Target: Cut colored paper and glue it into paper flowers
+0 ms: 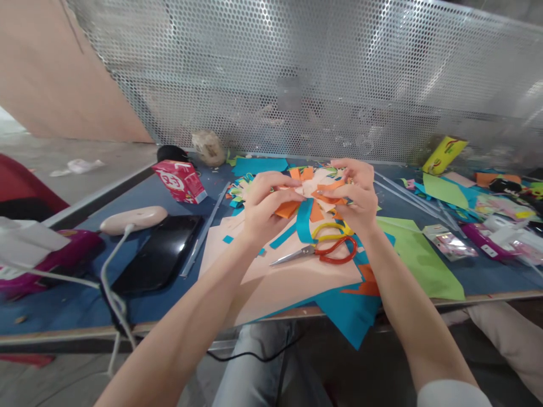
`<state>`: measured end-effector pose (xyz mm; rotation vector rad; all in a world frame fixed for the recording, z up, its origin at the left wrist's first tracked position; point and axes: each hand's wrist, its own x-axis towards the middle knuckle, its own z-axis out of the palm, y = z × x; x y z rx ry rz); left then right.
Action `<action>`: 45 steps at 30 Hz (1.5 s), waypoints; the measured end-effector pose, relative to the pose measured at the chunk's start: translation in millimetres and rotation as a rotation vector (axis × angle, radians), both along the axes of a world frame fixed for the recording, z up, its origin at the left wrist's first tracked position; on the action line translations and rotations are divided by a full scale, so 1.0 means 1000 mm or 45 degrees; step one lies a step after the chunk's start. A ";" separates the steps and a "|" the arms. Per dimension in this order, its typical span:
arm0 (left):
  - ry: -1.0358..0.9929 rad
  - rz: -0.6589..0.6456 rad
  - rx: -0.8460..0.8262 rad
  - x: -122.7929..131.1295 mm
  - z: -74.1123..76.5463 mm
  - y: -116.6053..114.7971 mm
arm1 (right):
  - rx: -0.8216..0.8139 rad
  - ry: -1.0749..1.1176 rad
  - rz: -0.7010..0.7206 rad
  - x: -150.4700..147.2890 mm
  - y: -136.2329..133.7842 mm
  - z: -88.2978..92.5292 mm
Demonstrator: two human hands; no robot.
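My left hand [268,206] is closed, thumb and fingers pinching at orange paper near the middle of the table. Across from it, my right hand [358,195] is closed on an orange paper strip [333,191]. Between the hands are more orange and pale paper pieces, partly hidden by my fingers. A blue paper strip [304,223] curls down just below them. Scissors [337,250] with yellow and red handles lie under my right hand on pale pink paper sheets [271,288], blades pointing left.
Blue paper [350,316] overhangs the table's front edge. Green paper [424,260] lies at right, a black phone [159,254] and a red box [180,181] at left. A yellow roll [445,154] leans by the perforated metal screen [297,73]. Cables run at lower left.
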<state>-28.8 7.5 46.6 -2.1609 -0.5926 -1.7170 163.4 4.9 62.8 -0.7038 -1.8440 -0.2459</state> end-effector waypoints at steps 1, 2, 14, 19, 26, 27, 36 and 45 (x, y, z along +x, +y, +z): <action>-0.001 -0.002 -0.002 0.000 0.000 0.000 | 0.005 -0.005 -0.009 0.000 0.000 0.000; -0.003 -0.005 -0.003 0.000 0.000 0.000 | 0.013 -0.011 -0.020 0.000 0.000 0.000; 0.001 -0.088 0.104 0.001 -0.003 0.004 | 0.079 -0.080 -0.040 0.004 0.004 -0.003; 0.029 -0.072 0.065 0.001 -0.003 0.004 | 0.126 -0.051 0.053 0.004 0.005 -0.003; 0.049 -0.103 0.093 0.000 -0.004 0.006 | 0.172 -0.082 0.004 0.004 0.005 -0.003; 0.058 -0.101 0.088 0.000 -0.004 0.006 | 0.190 -0.083 0.002 0.004 0.005 -0.003; -0.065 -0.073 -0.019 0.001 -0.007 0.007 | 0.178 -0.087 -0.094 0.002 0.002 -0.001; -0.086 -0.092 -0.043 0.002 -0.007 0.006 | 0.152 0.003 0.054 0.003 0.005 -0.004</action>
